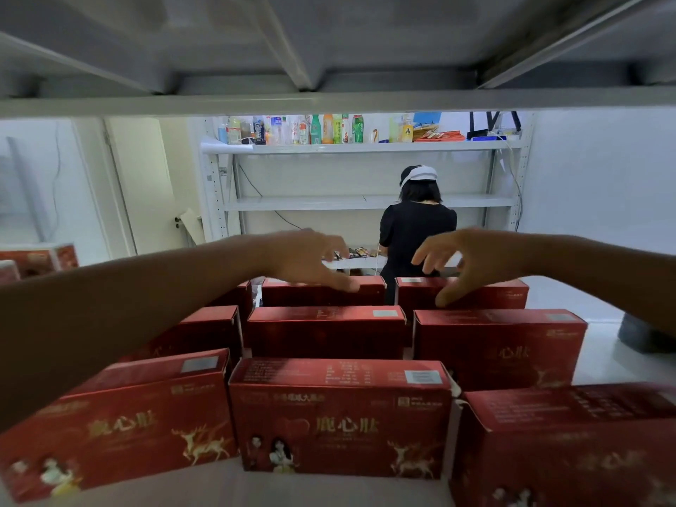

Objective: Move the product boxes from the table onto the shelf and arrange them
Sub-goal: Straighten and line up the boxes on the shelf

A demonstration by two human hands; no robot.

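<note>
Several red product boxes with gold deer prints stand upright in three rows on the shelf board (329,488) in front of me. My left hand (311,259) reaches over them with fingers spread, its fingertips on the top of the back middle box (323,292). My right hand (464,263) is also spread, its thumb resting on the front face of the back right box (486,292) and its fingers above the box's top. Neither hand is closed around a box. The front middle box (340,415) faces me squarely.
The shelf level above (329,104) hangs low over the boxes. More red boxes (40,259) stand at the far left. Beyond, a person in black (417,228) stands with their back to me at a white rack (365,203) that carries bottles on top.
</note>
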